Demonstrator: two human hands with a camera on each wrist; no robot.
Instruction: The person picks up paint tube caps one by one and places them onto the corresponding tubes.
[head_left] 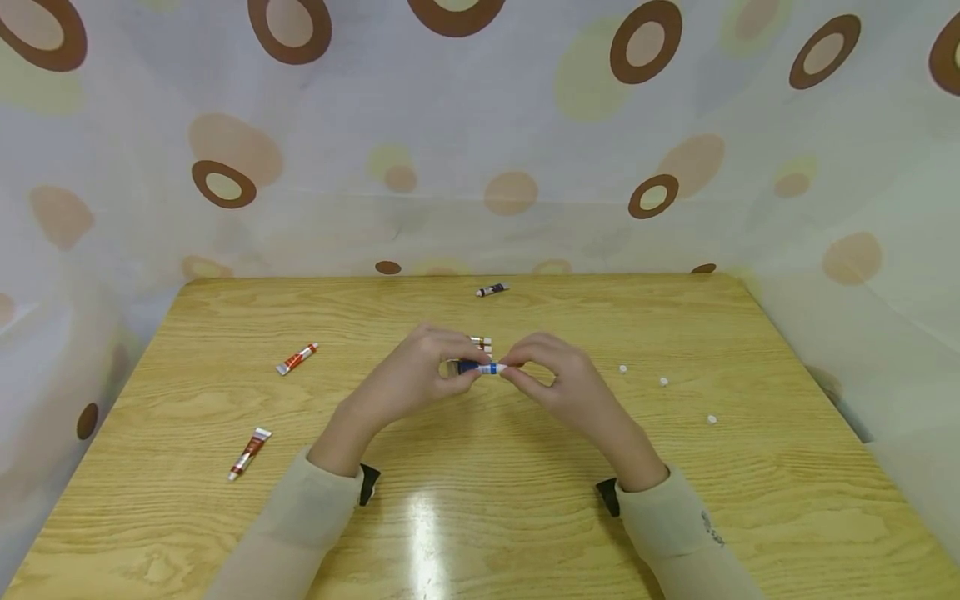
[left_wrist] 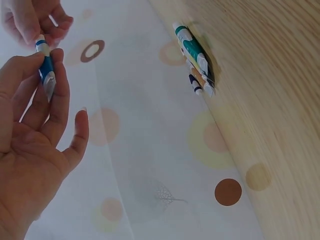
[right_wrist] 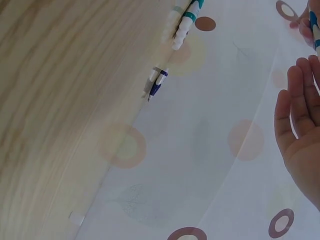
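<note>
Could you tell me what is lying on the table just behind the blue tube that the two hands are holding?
Behind the blue tube, a few small capped tubes lie together on the table. The left hand and right hand hide most of them, so their count is unclear.

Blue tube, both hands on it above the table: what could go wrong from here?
1. The left hand and right hand only pinch the blue tube at its ends; it may slip and drop.
2. Three small white caps lie loose on the table; a sleeve could sweep them off.
3. A squeeze could push paste out.
</note>
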